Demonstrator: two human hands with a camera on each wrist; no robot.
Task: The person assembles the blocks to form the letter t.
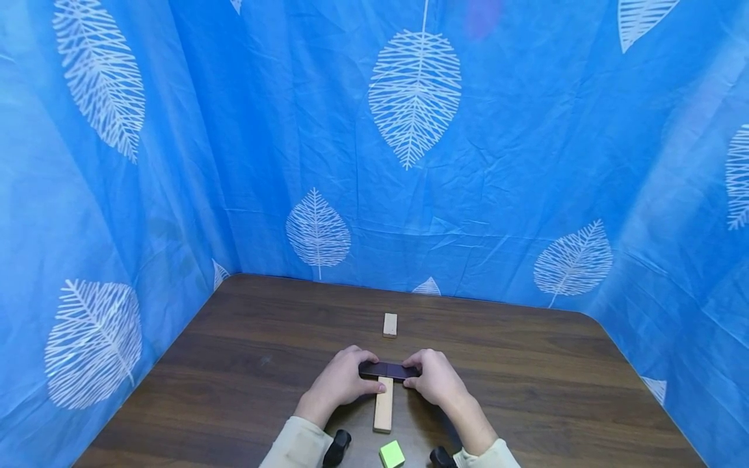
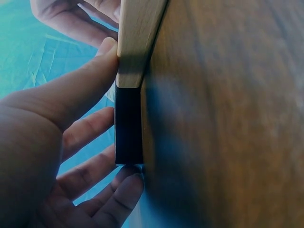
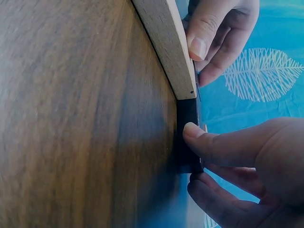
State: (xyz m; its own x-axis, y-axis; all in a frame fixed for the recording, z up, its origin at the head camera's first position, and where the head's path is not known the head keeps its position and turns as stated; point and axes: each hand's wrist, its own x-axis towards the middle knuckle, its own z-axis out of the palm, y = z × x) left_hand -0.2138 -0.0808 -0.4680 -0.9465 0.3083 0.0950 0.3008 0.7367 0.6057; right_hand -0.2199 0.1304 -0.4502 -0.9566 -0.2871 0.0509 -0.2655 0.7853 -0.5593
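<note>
Two dark wooden blocks lie end to end on the table: a left dark block [image 1: 372, 370] and a right dark block [image 1: 400, 372]. A pale wooden block [image 1: 383, 409] meets them at their seam, making a T. My left hand [image 1: 342, 379] curls round the left dark block, fingertips at its far side and outer end. Its thumb [image 2: 107, 50] rests on the pale block's upper face near the joint. With my right hand [image 1: 435, 377] I hold the right dark block [image 3: 187, 111], thumb on the near side and fingers at the back and outer end.
A small pale block [image 1: 390, 325] lies beyond the T. Close to me is a light green cube [image 1: 392, 454]. The brown wood-grain table [image 1: 263, 325] is walled by a blue curtain [image 1: 497, 162] with white leaf prints.
</note>
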